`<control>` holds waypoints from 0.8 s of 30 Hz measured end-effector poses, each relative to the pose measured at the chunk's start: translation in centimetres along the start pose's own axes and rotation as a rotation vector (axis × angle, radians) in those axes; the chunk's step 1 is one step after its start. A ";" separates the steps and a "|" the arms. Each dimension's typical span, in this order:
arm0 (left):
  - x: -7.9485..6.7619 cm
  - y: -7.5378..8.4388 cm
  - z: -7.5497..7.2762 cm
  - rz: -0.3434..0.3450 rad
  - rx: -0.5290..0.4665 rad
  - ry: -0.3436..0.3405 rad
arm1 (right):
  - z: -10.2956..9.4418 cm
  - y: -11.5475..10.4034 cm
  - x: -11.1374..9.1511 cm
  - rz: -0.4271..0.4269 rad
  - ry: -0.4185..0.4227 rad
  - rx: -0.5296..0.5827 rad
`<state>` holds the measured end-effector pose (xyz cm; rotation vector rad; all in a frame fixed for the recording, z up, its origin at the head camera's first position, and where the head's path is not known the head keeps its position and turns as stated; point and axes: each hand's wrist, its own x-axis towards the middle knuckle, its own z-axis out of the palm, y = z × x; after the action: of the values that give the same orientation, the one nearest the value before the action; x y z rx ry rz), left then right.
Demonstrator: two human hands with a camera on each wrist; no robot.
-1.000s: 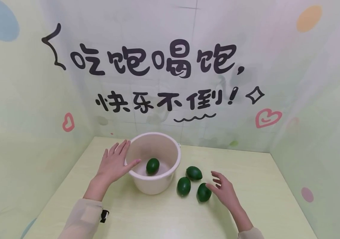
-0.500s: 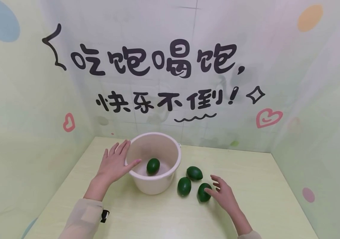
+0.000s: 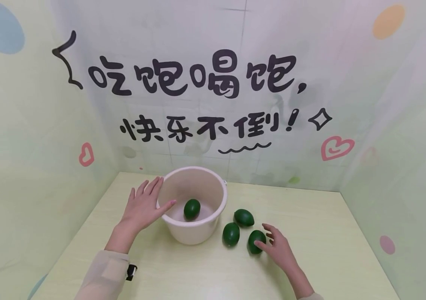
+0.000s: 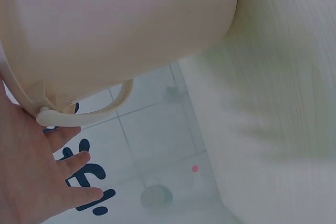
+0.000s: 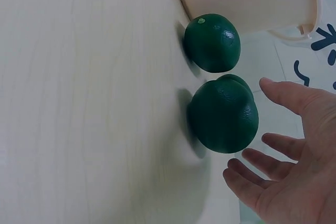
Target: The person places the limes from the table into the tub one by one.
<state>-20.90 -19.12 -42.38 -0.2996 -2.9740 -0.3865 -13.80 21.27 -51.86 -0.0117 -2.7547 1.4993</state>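
A pale pink bucket (image 3: 194,233) stands upright on the table with one dark green lime (image 3: 192,209) inside. My left hand (image 3: 142,207) rests on its left rim, fingers straight and thumb reaching over the edge. In the left wrist view the bucket's handle (image 4: 100,118) hangs beside the fingers. Right of the bucket lie three more limes: a far one (image 3: 244,217), a near-left one (image 3: 231,234) and a near-right one (image 3: 256,241). Over that last lime hovers my right hand (image 3: 281,250), its fingers spread; the right wrist view shows a gap between hand and lime.
The light wooden tabletop (image 3: 198,275) runs up to a printed backdrop (image 3: 213,25) with black lettering at the back. Pale curtain-like walls (image 3: 415,166) close in both sides.
My right hand has come slightly down and left over the near-right lime. The left hand, the bucket and the limes have stayed in place.
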 end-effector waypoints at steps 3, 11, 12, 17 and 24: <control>0.0 0.0 0.1 -0.005 -0.003 0.001 | 0.1 0.0 0.0 0.011 -0.005 0.004; 0.0 0.0 0.2 -0.006 -0.006 0.002 | 0.4 0.0 -0.4 0.027 -0.015 0.006; -0.1 0.0 0.2 -0.005 -0.009 0.002 | 0.4 0.0 -0.4 0.025 -0.017 0.002; -0.1 0.0 0.1 0.007 -0.015 0.010 | 0.5 0.0 -0.5 0.033 -0.031 -0.004; -0.2 0.0 0.0 0.015 -0.022 0.006 | 0.8 0.3 -0.4 0.050 -0.047 0.007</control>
<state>-20.74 -19.15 -42.41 -0.3220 -2.9615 -0.4176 -13.36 20.75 -52.60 -0.0461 -2.8053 1.5409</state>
